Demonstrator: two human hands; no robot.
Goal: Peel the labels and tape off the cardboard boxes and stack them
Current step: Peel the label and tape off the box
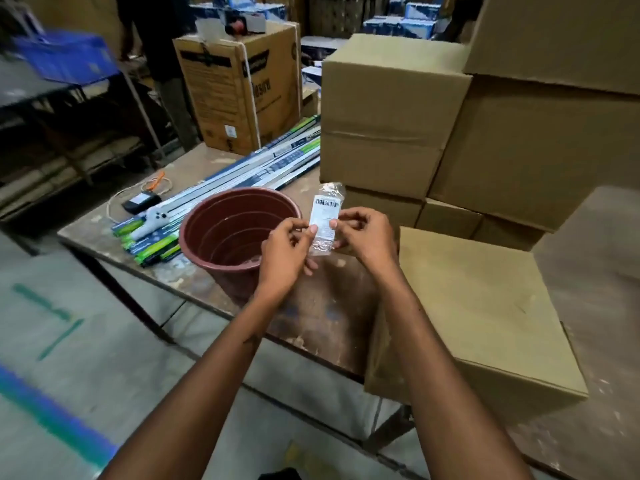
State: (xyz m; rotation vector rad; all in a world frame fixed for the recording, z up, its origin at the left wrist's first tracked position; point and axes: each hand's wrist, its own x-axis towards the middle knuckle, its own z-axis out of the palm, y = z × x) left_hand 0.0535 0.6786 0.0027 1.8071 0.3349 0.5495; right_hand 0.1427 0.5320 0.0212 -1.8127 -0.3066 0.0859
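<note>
Between both hands I hold up a peeled white barcode label (pixel 325 216) stuck to clear tape, just right of a brown plastic pot. My left hand (pixel 285 249) pinches its left edge and my right hand (pixel 363 237) pinches its right edge. A plain cardboard box (pixel 485 317) sits on the table's near right corner, below my right forearm. Behind it stands a stack of several plain cardboard boxes (pixel 391 112) reaching up to the right.
The brown pot (pixel 235 230) stands on the worn table (pixel 104 233). Long flat packaged strips (pixel 270 168), a black adapter with cable (pixel 140 204) and a white device lie at the left. A printed carton (pixel 239 88) and a standing person are behind.
</note>
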